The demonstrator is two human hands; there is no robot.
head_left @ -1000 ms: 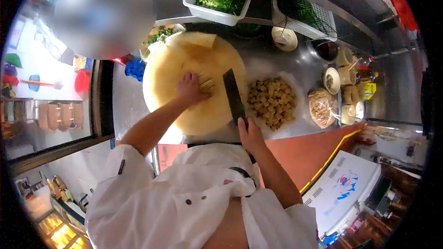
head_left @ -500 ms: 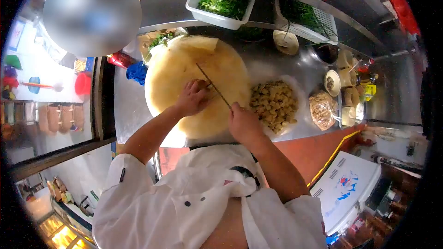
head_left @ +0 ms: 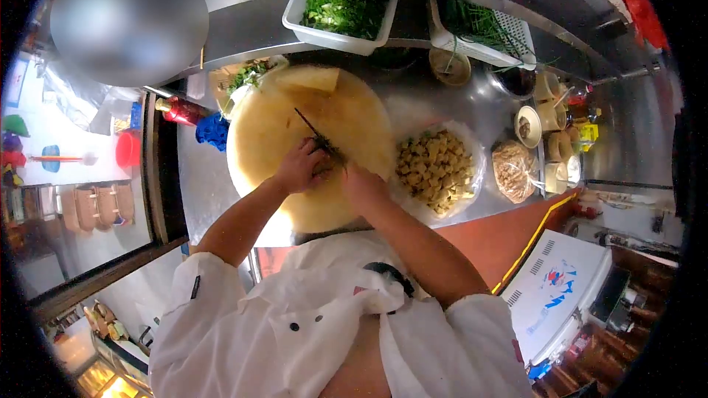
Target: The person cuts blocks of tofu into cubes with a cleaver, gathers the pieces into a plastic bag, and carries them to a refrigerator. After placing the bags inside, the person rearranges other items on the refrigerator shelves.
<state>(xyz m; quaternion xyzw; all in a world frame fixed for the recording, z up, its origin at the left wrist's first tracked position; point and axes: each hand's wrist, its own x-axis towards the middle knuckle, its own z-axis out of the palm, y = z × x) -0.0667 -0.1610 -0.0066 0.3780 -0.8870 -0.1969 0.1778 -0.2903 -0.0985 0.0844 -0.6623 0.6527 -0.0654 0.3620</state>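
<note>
On a large round chopping board (head_left: 258, 133), my left hand (head_left: 297, 168) has its fingers curled over a small brownish piece of food (head_left: 323, 167), mostly hidden beneath them. My right hand (head_left: 363, 189) is closed round the handle of a knife (head_left: 313, 126). Its dark blade slants up and left across the board, right beside my left fingertips. A pale yellow slab (head_left: 316, 79) lies at the board's far edge. To the right, a plastic-lined container holds a heap of tan cubes (head_left: 436, 166).
White baskets of chopped greens (head_left: 343, 15) and long green stalks (head_left: 472, 18) stand on the shelf behind. Further right are a bag of brown bits (head_left: 514, 173), a small bowl (head_left: 528, 127) and several pots. A blue bundle (head_left: 212, 133) sits left of the board.
My right hand has moved left, closer to my left hand, bringing the knife in against the left fingertips. The whole view has shifted slightly.
</note>
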